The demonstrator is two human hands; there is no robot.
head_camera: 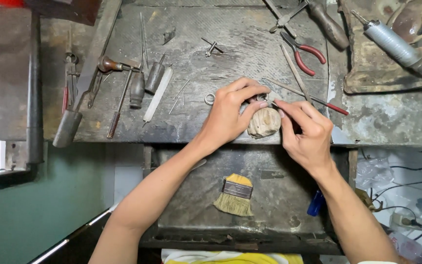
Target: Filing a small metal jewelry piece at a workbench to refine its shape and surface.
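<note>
Ring [262, 99] pinched between left hand [230, 115] and right hand [308, 132] fingertips, above wooden peg [264, 123].

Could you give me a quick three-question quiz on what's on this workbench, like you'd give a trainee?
1. True or false: the left hand and right hand meet over the worn wooden peg at the bench edge.
2. What colour are the handles of the pliers? A blue, B red, C green.
3. What lies in the tray below the bench?

Key: 1 true. 2 B. 3 A flat brush with pale bristles.
</note>
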